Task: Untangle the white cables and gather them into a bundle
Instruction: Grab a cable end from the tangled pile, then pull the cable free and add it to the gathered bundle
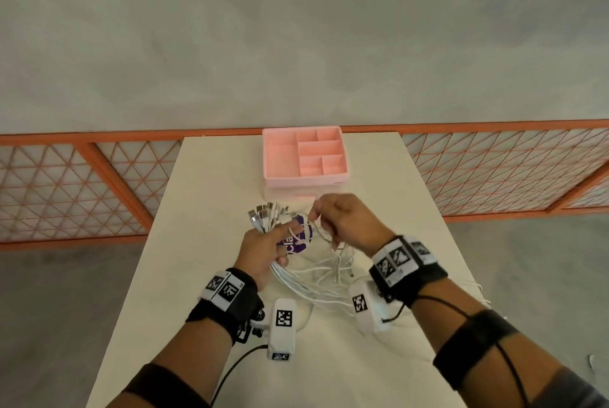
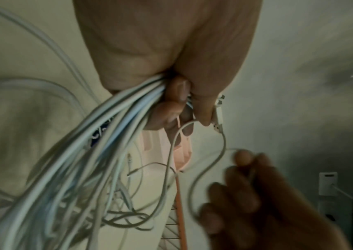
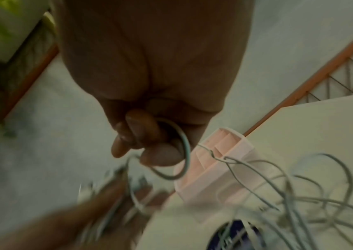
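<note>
My left hand (image 1: 263, 251) grips a bundle of white cables (image 1: 304, 285) above the table, their USB plugs (image 1: 263, 215) fanning out past its fingers. The left wrist view shows the cables (image 2: 98, 135) running out of the fist (image 2: 171, 94) into a loose tangle below. My right hand (image 1: 342, 220), just right of the left, pinches one thin white cable loop (image 3: 184, 152) between curled fingers (image 3: 137, 133). That loop leads back to the bundle. Loose cable ends trail on the table beneath both hands.
A pink compartment tray (image 1: 304, 182) stands on the white table (image 1: 197, 193) just beyond the hands. A purple round thing with white lettering (image 1: 298, 238) lies under the cables. An orange mesh railing (image 1: 99, 183) runs behind the table.
</note>
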Demonstrator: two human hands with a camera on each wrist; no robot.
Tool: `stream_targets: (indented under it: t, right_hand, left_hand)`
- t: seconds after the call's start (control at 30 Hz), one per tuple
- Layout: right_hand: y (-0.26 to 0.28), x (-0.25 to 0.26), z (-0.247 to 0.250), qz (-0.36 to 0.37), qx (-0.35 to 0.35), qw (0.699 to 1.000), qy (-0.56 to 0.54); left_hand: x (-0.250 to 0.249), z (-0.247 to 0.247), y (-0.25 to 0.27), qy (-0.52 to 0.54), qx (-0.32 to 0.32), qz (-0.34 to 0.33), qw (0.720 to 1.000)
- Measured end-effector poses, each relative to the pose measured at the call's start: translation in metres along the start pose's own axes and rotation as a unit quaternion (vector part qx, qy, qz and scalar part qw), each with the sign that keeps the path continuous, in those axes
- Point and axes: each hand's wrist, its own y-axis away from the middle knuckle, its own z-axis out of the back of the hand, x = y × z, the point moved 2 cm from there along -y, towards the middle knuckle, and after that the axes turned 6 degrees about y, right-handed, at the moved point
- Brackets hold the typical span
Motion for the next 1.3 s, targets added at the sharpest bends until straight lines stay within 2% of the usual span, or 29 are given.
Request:
stream_targets:
  t: [0.07,0.17,0.27,0.37,0.47,0.53,0.6,0.67,0.73,0.8,0.87,0.97,1.0,1.07,1.13,1.23,1.3]
  right_hand:
    - [0.007,-0.013,-0.018,-0.004,0.046,0.998,0.042]
    - [0.011,-0.022,-0.030,-0.010,0.056,0.998,0.035]
    - [0.014,-0.026,-0.028,-0.041,0.000,0.998,-0.052]
    - [0.016,-0.035,-0.020,-0.095,-0.083,0.984,-0.124]
    - [0.014,-0.043,-0.018,-0.078,-0.081,0.994,-0.005]
    - [0.015,-0.037,-0.023,-0.030,-0.038,0.991,0.127]
    - [0.018,-0.030,-0.034,0.015,0.026,0.974,0.224]
    - [0.020,-0.029,-0.045,0.012,0.073,0.967,0.245]
    - [0.020,-0.032,-0.050,-0.047,0.078,0.986,0.141]
    - [0.016,-0.038,-0.046,-0.133,0.026,0.989,-0.052]
    - [0.008,-0.044,-0.036,-0.186,-0.038,0.952,-0.240]
    - [-0.003,-0.041,-0.013,-0.175,-0.084,0.883,-0.427]
    - [-0.007,-0.038,-0.006,-0.175,-0.099,0.869,-0.452]
    - [-0.015,-0.030,0.006,-0.188,-0.128,0.862,-0.453]
    - [-0.020,-0.022,0.013,-0.211,-0.151,0.868,-0.424]
    - [-0.026,-0.016,0.017,-0.243,-0.180,0.874,-0.380]
    - [-0.028,-0.010,0.016,-0.240,-0.171,0.902,-0.316]
  left_hand:
    - [-0.007,-0.009,0.001,0.005,0.015,-0.007,1.000]
    - [-0.011,-0.015,0.005,0.009,0.038,-0.009,0.999]
    - [-0.008,-0.011,0.004,0.036,0.063,0.014,0.997]
    - [-0.006,-0.006,0.005,0.006,0.061,0.020,0.998]
    - [-0.003,-0.007,0.004,-0.030,0.043,0.007,0.999]
    - [-0.002,-0.011,0.005,-0.050,0.044,-0.002,0.998]
    - [-0.001,-0.015,0.006,-0.078,0.042,-0.015,0.996]
    - [-0.003,-0.019,0.007,-0.103,0.030,-0.037,0.994]
    - [-0.006,-0.021,0.007,-0.116,0.016,-0.063,0.991]
    - [-0.009,-0.020,0.007,-0.118,0.016,-0.081,0.990]
    - [-0.010,-0.018,0.010,-0.116,0.044,-0.080,0.989]
    - [-0.008,-0.018,0.016,-0.154,0.108,-0.070,0.980]
    - [-0.006,-0.018,0.018,-0.173,0.121,-0.067,0.975]
    - [-0.001,-0.019,0.020,-0.191,0.131,-0.058,0.971]
    - [0.003,-0.019,0.020,-0.191,0.143,-0.048,0.970]
    - [0.003,-0.020,0.024,-0.190,0.202,-0.037,0.960]
    - [0.000,-0.022,0.028,-0.194,0.234,-0.027,0.952]
